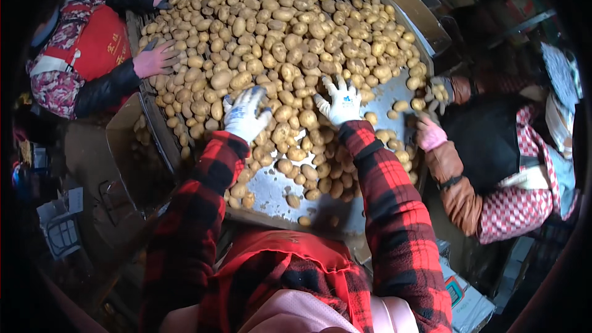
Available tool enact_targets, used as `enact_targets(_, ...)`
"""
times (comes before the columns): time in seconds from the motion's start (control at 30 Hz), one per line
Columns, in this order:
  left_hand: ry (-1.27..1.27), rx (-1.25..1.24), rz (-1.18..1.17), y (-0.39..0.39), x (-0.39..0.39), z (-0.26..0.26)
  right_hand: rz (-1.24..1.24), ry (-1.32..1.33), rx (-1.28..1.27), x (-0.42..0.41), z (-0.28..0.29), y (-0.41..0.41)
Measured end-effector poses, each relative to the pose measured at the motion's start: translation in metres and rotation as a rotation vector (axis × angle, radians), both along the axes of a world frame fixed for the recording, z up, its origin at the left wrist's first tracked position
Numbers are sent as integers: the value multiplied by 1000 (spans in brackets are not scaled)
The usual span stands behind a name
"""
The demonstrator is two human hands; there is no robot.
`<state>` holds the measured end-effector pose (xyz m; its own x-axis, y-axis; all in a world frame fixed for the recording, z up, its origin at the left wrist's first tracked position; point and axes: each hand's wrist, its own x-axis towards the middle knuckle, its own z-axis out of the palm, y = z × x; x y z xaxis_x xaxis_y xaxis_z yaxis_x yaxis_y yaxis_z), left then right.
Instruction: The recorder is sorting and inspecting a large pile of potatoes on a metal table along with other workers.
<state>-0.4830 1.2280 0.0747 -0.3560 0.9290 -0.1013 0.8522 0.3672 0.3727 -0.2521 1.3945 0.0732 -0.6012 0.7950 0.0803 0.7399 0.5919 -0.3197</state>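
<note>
Before me a heap of potatoes (282, 51) covers most of a metal-topped sorting table (273, 189). My left hand (246, 113), in a white work glove with dark grey fingertips, rests on the potatoes left of the middle, fingers somewhat spread. To the right, my right hand (341, 101) wears a matching glove and lies on the heap with its fingers apart. Neither hand appears to grip a potato, though the undersides of both are hidden. Looser potatoes (305, 173) lie on the metal between my forearms.
At left, a person in a red apron (104, 41) has pink-gloved hands (155, 58) on the potatoes. Another person in a checked garment (518, 208) works at the right edge. Cardboard boxes (134, 148) stand beside the table at left, with another box (416, 14) at upper right.
</note>
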Motion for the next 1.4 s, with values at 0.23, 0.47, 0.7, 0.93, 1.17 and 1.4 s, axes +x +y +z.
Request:
enact_targets(0.23,139,-197,17,62,16,30,-131,-129,35,-30,-19,19)
enact_targets(0.47,145,105,-134,20,82,8,115,-123,223,8,-13,-44)
enact_targets(0.7,150,163,-331,-58,132,-7,-89,-85,205,75,-16,-118)
enact_targets(0.93,239,109,-498,-144,123,-29,-149,-34,146,84,-22,-202)
enact_targets(1.17,206,22,-359,-202,121,-31,58,51,65,112,-22,-286)
enact_targets(1.4,125,38,-258,-233,118,-25,-4,128,183,76,19,-220)
